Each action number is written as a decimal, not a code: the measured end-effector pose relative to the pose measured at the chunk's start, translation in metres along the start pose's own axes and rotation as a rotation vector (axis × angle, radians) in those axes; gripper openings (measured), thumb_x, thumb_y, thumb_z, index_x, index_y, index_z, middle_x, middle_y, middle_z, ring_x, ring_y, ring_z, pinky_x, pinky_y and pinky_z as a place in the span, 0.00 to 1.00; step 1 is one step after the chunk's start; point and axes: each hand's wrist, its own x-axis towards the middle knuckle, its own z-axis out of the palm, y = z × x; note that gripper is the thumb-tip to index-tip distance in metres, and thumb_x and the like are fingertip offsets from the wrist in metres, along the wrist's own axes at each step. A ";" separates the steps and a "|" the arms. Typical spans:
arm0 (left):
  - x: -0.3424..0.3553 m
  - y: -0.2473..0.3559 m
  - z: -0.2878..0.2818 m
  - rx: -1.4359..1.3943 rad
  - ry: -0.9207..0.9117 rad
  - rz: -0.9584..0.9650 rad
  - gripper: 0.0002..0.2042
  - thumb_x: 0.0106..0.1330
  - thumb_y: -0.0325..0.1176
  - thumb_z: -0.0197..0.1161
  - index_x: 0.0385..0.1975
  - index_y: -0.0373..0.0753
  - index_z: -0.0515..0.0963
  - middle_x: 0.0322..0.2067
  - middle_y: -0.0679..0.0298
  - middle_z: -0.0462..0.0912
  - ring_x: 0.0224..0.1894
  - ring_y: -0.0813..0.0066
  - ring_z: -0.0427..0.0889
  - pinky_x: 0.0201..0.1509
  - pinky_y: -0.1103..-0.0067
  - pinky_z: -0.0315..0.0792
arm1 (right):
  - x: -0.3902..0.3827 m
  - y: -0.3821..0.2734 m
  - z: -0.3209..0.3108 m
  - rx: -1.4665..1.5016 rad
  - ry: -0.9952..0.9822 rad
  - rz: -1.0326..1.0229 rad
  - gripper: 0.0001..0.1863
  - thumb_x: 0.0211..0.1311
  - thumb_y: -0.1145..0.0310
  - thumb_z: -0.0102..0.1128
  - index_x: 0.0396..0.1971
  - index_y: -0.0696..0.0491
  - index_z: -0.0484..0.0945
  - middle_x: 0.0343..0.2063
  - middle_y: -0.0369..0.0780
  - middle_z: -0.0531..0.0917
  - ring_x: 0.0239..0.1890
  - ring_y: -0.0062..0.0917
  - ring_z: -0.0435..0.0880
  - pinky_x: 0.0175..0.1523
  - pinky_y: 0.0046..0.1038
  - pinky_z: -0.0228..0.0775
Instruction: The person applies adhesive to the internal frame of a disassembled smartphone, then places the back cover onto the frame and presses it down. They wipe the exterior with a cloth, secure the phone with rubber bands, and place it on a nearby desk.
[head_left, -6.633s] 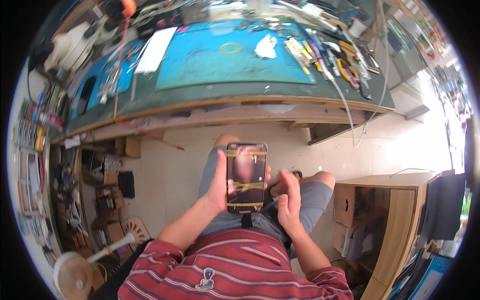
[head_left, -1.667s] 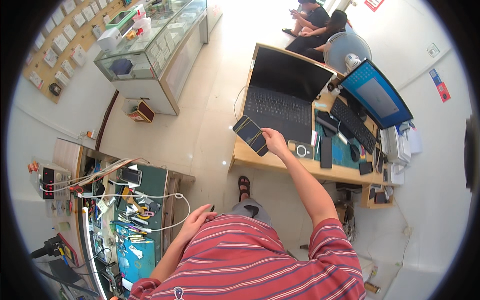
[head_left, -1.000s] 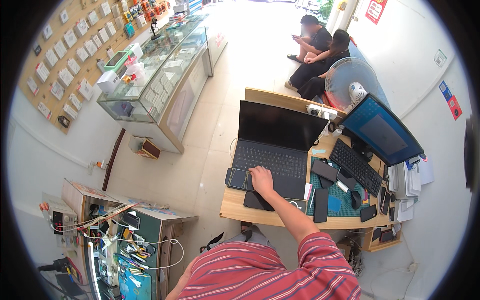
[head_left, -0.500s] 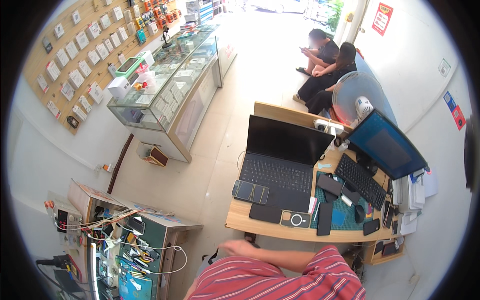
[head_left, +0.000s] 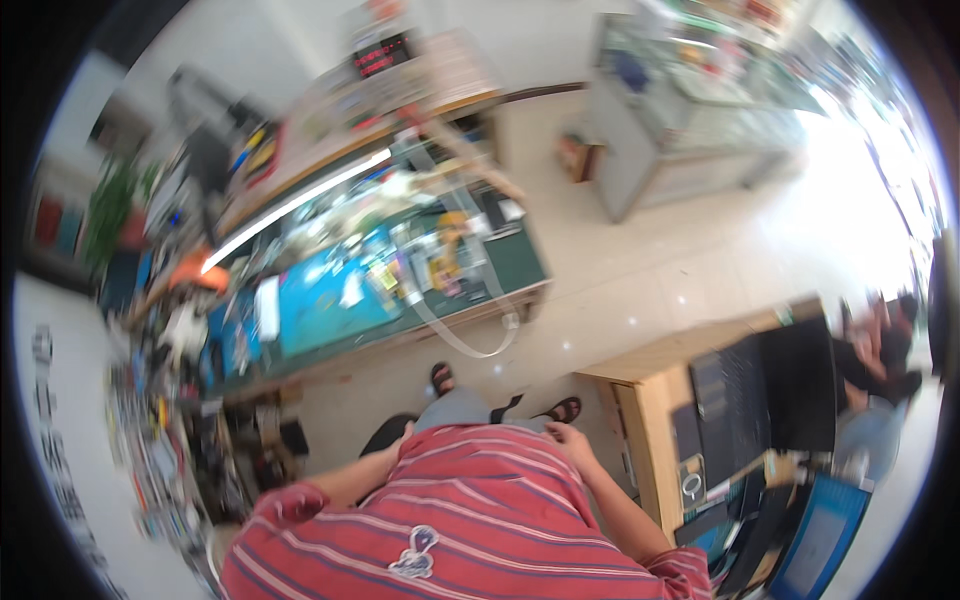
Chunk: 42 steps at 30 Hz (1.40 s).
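Note:
My left hand (head_left: 403, 438) is low beside the hem of my red striped shirt (head_left: 480, 490), close to a dark rounded seat edge. Its fingers are mostly hidden and blurred. On the other side of my waist, my right hand (head_left: 570, 446) hangs by my hip, near the wooden desk (head_left: 648, 400). Nothing shows in it, but motion smears its fingers. Below, my sandalled feet, one sandal (head_left: 565, 410) toward the desk, stand on the tiles.
Ahead on the left is a cluttered workbench (head_left: 400, 335) with a blue mat (head_left: 325, 312), a lit tube lamp (head_left: 300, 208) and a looping white cable (head_left: 470, 352). The desk holds a laptop (head_left: 728, 405) and monitor (head_left: 825, 535). A glass display counter (head_left: 680, 130) stands farther back.
My view has swung left, from the desk and laptop to the workbench. My arm, which reached across my front, is now at my side, and both hands show by my hips.

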 end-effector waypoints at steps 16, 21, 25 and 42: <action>-0.054 0.017 -0.163 0.798 0.372 0.688 0.23 0.69 0.48 0.61 0.56 0.39 0.75 0.45 0.49 0.85 0.48 0.48 0.84 0.50 0.60 0.77 | 0.155 -0.275 0.209 -0.583 -0.163 -0.497 0.18 0.66 0.60 0.61 0.52 0.53 0.81 0.40 0.45 0.87 0.41 0.41 0.87 0.47 0.39 0.78; -0.071 0.018 -0.180 0.810 0.504 0.556 0.20 0.71 0.46 0.58 0.55 0.39 0.75 0.43 0.51 0.86 0.45 0.50 0.85 0.46 0.58 0.77 | 0.223 -0.298 0.235 -0.901 -0.124 -0.676 0.22 0.66 0.58 0.62 0.55 0.51 0.76 0.39 0.47 0.85 0.41 0.43 0.86 0.44 0.41 0.79; -0.086 0.011 -0.188 0.814 0.602 0.495 0.20 0.72 0.45 0.57 0.57 0.40 0.73 0.44 0.49 0.85 0.46 0.49 0.84 0.47 0.58 0.78 | 0.278 -0.327 0.273 -0.993 -0.059 -0.687 0.28 0.65 0.54 0.64 0.61 0.49 0.70 0.37 0.46 0.85 0.37 0.42 0.87 0.39 0.42 0.78; -0.091 0.010 -0.194 0.772 0.756 0.510 0.18 0.71 0.43 0.58 0.54 0.39 0.75 0.38 0.48 0.85 0.39 0.47 0.85 0.41 0.58 0.79 | 0.356 -0.357 0.191 -0.710 0.380 -0.647 0.19 0.61 0.68 0.65 0.52 0.51 0.77 0.43 0.45 0.80 0.44 0.43 0.83 0.48 0.38 0.77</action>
